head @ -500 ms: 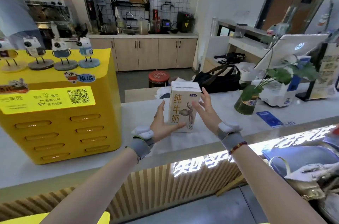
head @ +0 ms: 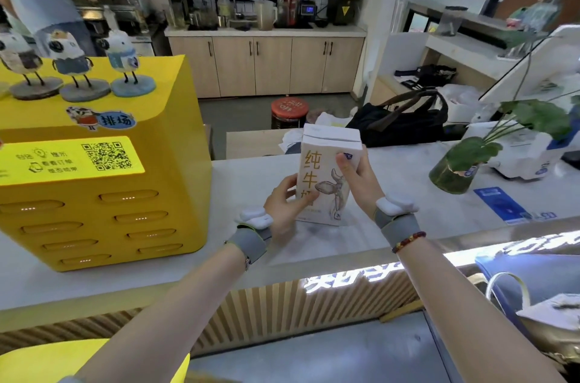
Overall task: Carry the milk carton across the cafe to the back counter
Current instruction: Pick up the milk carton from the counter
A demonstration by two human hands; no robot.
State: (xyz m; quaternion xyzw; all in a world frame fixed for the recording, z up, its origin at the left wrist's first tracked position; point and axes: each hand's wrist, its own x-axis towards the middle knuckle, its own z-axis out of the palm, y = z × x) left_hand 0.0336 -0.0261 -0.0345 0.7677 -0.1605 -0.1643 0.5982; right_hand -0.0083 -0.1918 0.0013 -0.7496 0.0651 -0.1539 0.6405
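Now clasped by left hand [head: 284, 205] and right hand [head: 357, 183]: tall white printed milk carton [head: 326, 175]; slip risk, nudging glass-potted green plant [head: 455, 175].

**Front counter carries a crowded load**

We look across the pale stone counter [head: 392, 191]. At its left sits the yellow power-bank cabinet [head: 103, 181]. Near the middle, the milk carton [head: 326, 175] stands upright on the surface, apparently still resting there. To the right, a green glass vase [head: 452, 177] holds a leafy plant; just beyond it is a white receipt printer [head: 521, 153], and nearer the front edge lies a blue card [head: 499, 203].
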